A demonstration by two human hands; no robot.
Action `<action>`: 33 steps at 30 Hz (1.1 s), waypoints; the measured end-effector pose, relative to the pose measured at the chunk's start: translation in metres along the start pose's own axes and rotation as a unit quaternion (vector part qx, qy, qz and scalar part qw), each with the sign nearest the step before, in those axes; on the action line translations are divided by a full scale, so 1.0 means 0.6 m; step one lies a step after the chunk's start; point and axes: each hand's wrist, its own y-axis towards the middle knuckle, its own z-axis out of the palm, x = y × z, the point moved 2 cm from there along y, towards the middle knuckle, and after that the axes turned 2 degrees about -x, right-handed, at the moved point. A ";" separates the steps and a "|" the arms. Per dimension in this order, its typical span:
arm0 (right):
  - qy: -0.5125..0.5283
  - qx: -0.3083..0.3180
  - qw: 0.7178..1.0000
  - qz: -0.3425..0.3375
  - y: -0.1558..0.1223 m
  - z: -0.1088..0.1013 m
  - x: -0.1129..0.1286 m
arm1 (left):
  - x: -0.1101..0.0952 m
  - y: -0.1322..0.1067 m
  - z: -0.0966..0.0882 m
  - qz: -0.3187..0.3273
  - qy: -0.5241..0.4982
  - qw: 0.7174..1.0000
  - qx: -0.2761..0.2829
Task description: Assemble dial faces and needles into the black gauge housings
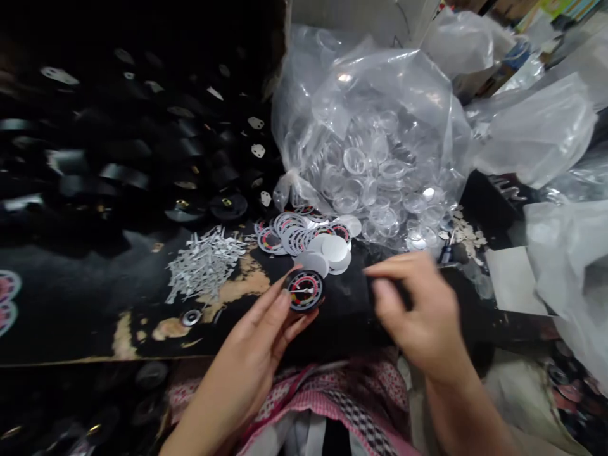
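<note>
Just below the frame's centre, the left hand [259, 335] clamps the dial gauge [305, 289]; the blurred right hand [420, 310] is apart, I can't tell its grip. A careless brush could bend the white needle [300, 291].

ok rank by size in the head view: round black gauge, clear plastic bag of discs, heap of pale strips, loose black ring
Clear plastic bag
Heap of strips
Round black gauge
Loose black ring

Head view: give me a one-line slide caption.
Left hand holding a round dial gauge, blurred right hand apart, loose discs beyond.
</note>
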 end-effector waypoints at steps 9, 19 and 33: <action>-0.087 0.141 0.973 -0.158 0.022 0.105 0.061 | 0.006 -0.002 -0.013 0.002 -0.009 1.000 0.012; 0.053 0.217 0.974 0.030 0.042 0.083 0.042 | 0.017 0.006 -0.015 -0.002 -0.020 1.000 -0.007; -0.045 -0.019 0.997 0.059 0.068 0.064 -0.053 | 0.015 0.011 0.001 -0.081 -0.069 0.994 0.019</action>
